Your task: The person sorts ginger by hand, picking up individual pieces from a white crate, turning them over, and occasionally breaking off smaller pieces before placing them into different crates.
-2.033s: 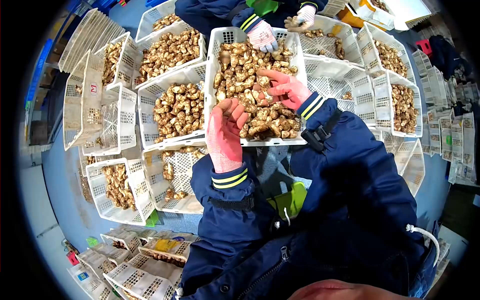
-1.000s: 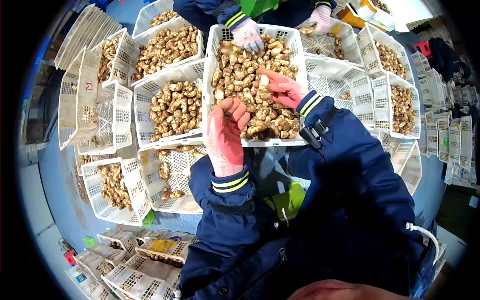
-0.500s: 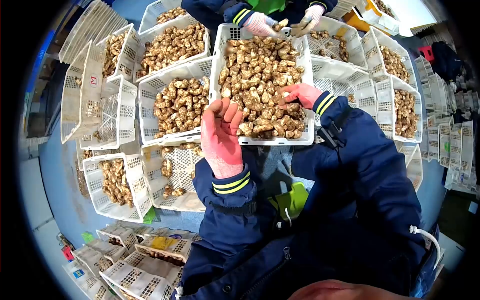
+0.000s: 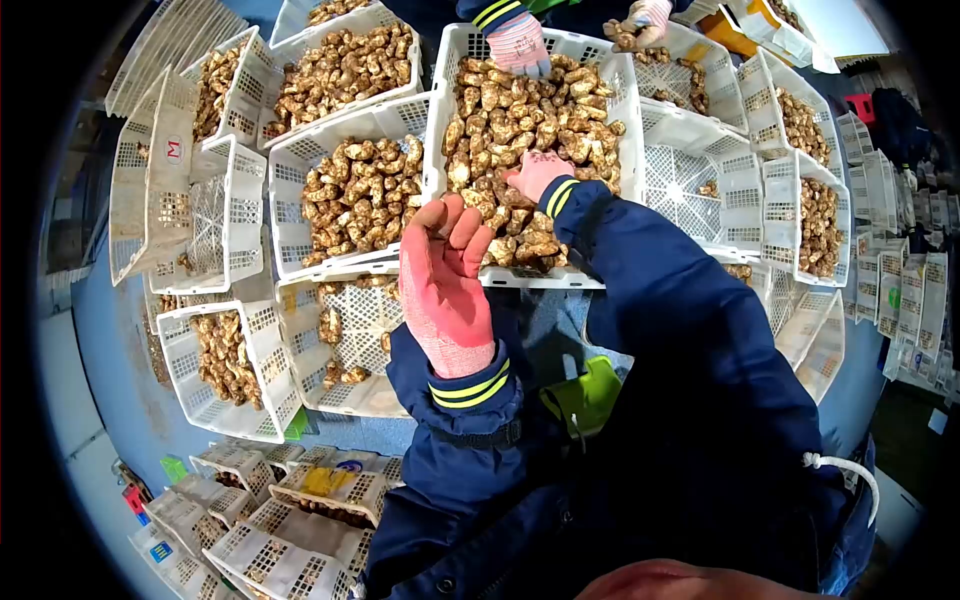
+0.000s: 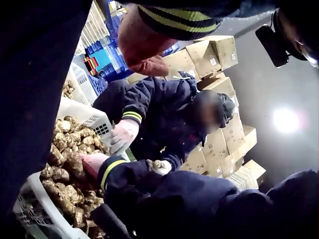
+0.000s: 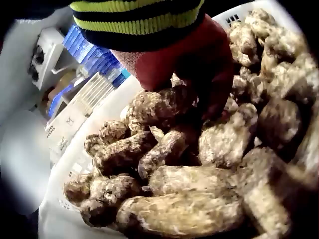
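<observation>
Stubby brown-and-cream mushrooms (image 4: 530, 110) heap in the white perforated crate (image 4: 440, 110) in front of me. My right hand (image 4: 542, 172), in a pinkish-red coated glove, reaches down into the heap right of centre. In the right wrist view its thumb and fingers curl over a mushroom (image 6: 162, 105), the fingertips in shadow among the others. My left hand (image 4: 447, 290), gloved alike, hovers palm up at the crate's front left corner, fingers loosely bent and holding nothing. The left wrist view shows this left hand (image 5: 144, 45) from the side, high in the frame.
Across the crate another person's striped-glove hand (image 4: 518, 47) touches the heap; their other hand (image 4: 640, 25) holds mushrooms. A crate of mushrooms (image 4: 360, 190) stands on the left, a nearly bare crate (image 4: 690, 185) on the right. More crates (image 4: 290, 540) lie behind at lower left.
My right hand has moved left across the heap and turned knuckles up, its fingers now down among the mushrooms. The left hand stays nearly in place. The other person's hands have moved apart.
</observation>
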